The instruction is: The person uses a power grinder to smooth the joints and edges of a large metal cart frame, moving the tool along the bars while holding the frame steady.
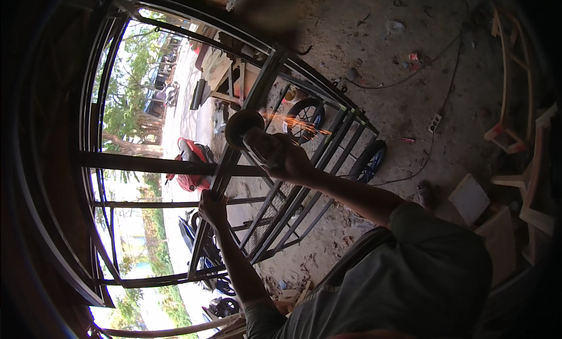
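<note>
My right hand [293, 163] grips an angle grinder [263, 147] by its body. The grinder's round disc [243, 127] meets a dark metal bar [257, 99] of a large frame, and orange sparks [295, 122] spray off to the right. Lower along the same bar, my left hand [212, 209] is wrapped round the metal, its fingers partly hidden behind it. The exact spot where disc and bar touch is covered by the disc.
Beyond the bar stands a metal rack with slats [316, 181] and black wheels [370, 162]. A cable with a socket block [434, 123] runs over the dirt floor. Wooden chair frames [509, 134] lie at right. Through the frame, a red motorbike [196, 163] is visible outside.
</note>
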Demonstrator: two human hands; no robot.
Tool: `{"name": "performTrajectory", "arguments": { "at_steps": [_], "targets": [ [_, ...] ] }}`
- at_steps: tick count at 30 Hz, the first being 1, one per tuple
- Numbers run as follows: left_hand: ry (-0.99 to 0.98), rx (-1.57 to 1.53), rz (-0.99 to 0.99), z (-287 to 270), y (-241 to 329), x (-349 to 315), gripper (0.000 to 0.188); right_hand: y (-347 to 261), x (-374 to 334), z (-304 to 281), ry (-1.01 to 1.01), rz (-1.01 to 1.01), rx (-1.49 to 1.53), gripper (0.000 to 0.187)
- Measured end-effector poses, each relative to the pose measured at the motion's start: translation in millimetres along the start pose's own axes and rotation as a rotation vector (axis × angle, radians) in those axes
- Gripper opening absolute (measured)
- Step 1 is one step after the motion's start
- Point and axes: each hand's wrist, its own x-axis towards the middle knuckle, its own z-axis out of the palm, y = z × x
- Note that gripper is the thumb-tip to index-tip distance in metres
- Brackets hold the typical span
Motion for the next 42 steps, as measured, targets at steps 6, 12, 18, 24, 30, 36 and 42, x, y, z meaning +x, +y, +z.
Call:
{"name": "performTrajectory", "arguments": {
  "at_steps": [6, 12, 18, 24, 30, 36, 42],
  "targets": [
    [0.008, 0.014, -0.034, 3.3, -8.2, -4.3, 0.016, -1.4, -2.6, 8.2, -0.111, -0.070, -0.070, 0.080],
    [-0.001, -0.059, -0.020, 3.6, -12.3, -3.6, 0.017, -11.4, 5.0, 5.3, 0.121, 0.022, 0.001, 0.076],
    [-0.004, -0.051, 0.035, 8.2, -14.1, 2.6, 0.021, 23.7, -1.6, 14.7, 0.049, -0.186, -0.050, 0.081],
    [0.011, 0.064, 0.031, 19.3, -26.2, -2.9, 0.016, 34.2, -46.6, -35.5, -0.229, -0.068, -0.205, 0.086],
    [0.043, 0.060, 0.035, 15.1, -21.5, 2.0, 0.016, 60.1, -123.5, -136.4, -0.266, 0.035, -0.299, 0.079],
    [0.129, 0.083, 0.017, 19.9, -18.4, -8.6, 0.013, 67.3, -162.3, -239.7, -0.164, 0.226, -0.584, 0.076],
    [0.558, 0.009, 0.054, 6.1, 62.6, -34.0, 0.064, 62.1, -179.7, -324.5, -0.028, 0.307, -0.749, 0.073]
  ]
}}
